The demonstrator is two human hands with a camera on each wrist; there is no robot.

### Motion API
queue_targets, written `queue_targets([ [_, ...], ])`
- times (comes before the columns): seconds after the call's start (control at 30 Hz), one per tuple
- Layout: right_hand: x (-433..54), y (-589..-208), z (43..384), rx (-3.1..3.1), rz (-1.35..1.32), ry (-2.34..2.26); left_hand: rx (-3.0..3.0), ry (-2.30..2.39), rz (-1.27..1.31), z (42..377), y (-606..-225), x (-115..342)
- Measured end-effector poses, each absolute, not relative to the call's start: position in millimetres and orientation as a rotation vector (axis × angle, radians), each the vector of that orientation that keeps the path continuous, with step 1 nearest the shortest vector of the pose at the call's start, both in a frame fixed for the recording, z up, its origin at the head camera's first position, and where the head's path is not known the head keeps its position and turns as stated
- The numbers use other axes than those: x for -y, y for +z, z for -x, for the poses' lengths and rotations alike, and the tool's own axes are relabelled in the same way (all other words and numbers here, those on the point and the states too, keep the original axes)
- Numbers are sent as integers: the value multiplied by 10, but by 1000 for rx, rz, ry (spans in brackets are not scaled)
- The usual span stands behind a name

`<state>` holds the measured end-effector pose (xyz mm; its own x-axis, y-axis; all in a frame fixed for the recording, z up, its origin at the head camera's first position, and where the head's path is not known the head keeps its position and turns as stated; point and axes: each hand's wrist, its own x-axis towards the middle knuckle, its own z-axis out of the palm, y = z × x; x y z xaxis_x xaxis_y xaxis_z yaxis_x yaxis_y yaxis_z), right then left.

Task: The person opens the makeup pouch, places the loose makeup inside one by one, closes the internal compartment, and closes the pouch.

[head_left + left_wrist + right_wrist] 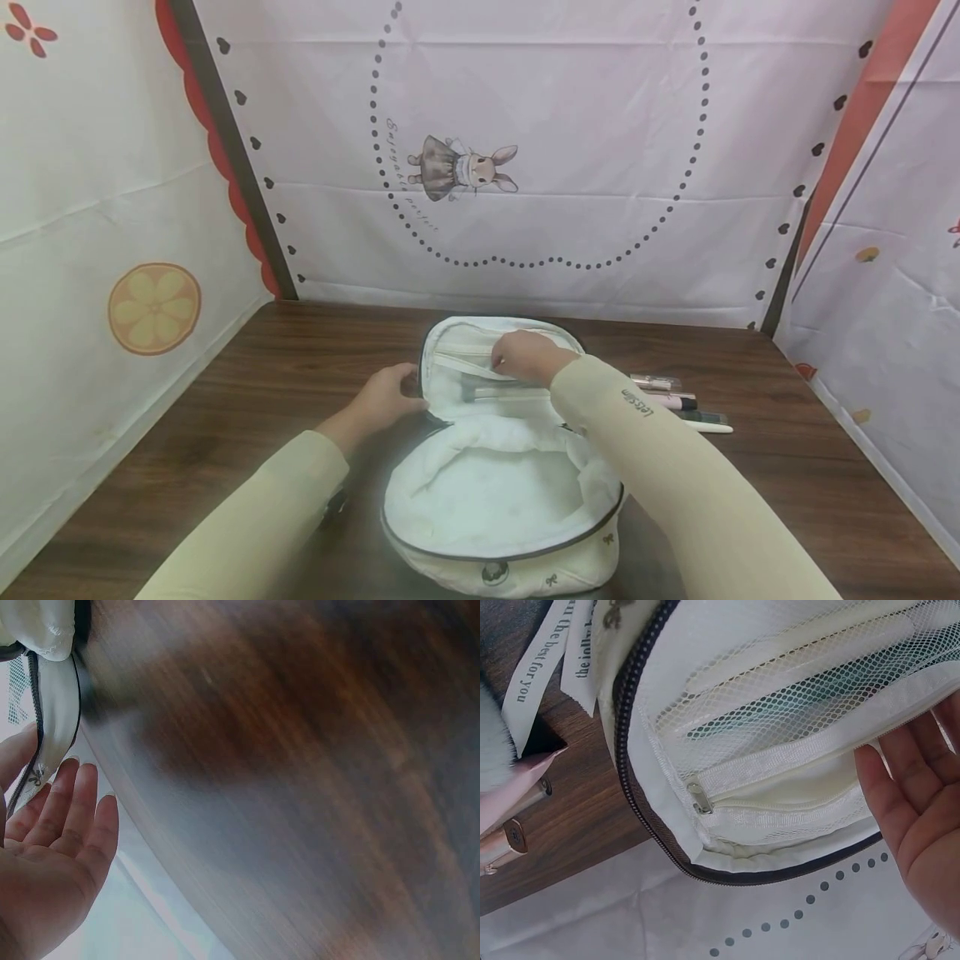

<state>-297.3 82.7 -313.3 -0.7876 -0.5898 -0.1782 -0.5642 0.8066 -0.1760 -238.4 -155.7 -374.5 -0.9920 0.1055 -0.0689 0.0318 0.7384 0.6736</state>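
Observation:
A cream cosmetic bag (pixel 551 575) stands unzipped on the table, its lid (pixel 446 404) folded back and its white-lined main compartment bare. My left hand (pixel 386 400) holds the lid's left edge, thumb on the inner side and fingers outside. At the lid's mesh pocket (pixel 742 712), my right hand (pixel 528 354) pinches the edge of the unzipped opening; some fingertips are hidden behind it. The metal zip pull (pixel 699 799) sits at one end of that opening. Through the mesh show a green slim item (pixel 787 697) and pale long items, their kinds unclear.
Right of the bag, partly behind my right sleeve, lie a clear tube (pixel 656 382), a pink tube with a black cap (pixel 678 402) and a white stick (pixel 708 427). A fluffy brush head (pixel 491 735) and printed ribbon (pixel 536 675) show beside the lid. Cloth walls surround the table.

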Motion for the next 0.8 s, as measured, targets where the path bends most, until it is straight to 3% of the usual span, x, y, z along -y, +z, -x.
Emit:
queue_targets([
  [0.8,-1271,-2979,2764,-2947,957,-310,-2852,1069,-82,2348,-3724,1509],
])
